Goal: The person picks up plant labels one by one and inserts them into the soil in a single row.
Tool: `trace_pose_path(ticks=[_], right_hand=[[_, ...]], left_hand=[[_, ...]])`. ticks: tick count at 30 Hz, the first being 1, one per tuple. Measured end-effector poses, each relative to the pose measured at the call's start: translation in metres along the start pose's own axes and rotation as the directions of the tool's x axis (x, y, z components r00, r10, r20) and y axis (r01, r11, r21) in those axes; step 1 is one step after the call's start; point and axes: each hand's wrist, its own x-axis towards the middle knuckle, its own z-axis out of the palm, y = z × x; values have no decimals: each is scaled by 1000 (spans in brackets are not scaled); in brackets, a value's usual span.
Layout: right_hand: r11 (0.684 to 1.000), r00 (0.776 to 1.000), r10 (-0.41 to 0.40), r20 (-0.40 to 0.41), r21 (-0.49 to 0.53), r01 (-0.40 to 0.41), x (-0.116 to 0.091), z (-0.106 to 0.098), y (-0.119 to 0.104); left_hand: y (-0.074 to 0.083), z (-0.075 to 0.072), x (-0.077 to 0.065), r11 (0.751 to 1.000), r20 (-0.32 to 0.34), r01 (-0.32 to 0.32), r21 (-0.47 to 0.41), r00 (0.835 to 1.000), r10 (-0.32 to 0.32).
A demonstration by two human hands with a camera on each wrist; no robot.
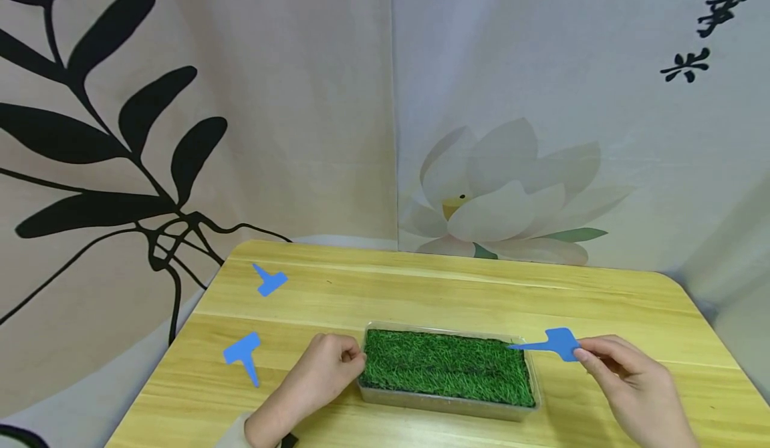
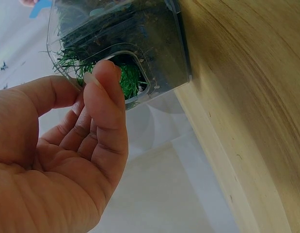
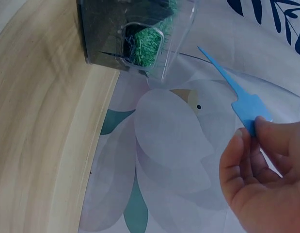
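Observation:
A clear plastic box (image 1: pixel 445 402) filled with green artificial grass (image 1: pixel 445 366) stands near the front of the table. My left hand (image 1: pixel 327 368) is at the box's left end, fingers curled, with thumb and index finger at the rim. In the left wrist view, that hand (image 2: pixel 72 141) partly hides the end wall and its rounded cutout. My right hand (image 1: pixel 637 384) pinches a blue T-shaped plant label (image 1: pixel 561 344) by its wide head. Its pointed stem extends left over the grass's right end. In the right wrist view, the label (image 3: pixel 249 109) shows between thumb and fingers.
Two more blue plant labels lie on the left of the wooden table (image 1: pixel 421 281): one label (image 1: pixel 272 281) farther back, another label (image 1: pixel 243 354) nearer. Behind the table hangs a pale curtain (image 1: pixel 313 100) printed with dark leaves and a lotus.

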Motion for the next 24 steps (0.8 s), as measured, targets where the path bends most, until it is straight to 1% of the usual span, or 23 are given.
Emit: trace_pose_path(ticks=[8, 17, 24], right_hand=[[996, 996, -84, 23, 0, 84, -1, 8, 1], [993, 991, -120, 61, 19, 119, -2, 17, 1], [983, 980, -184, 79, 37, 182, -3, 22, 3]], left_hand=[[0, 0, 0, 1000, -4, 1, -3, 1000, -1], [0, 0, 0, 1000, -1, -2, -13, 1000, 2], [0, 0, 0, 1000, 5, 5, -15, 1000, -5]])
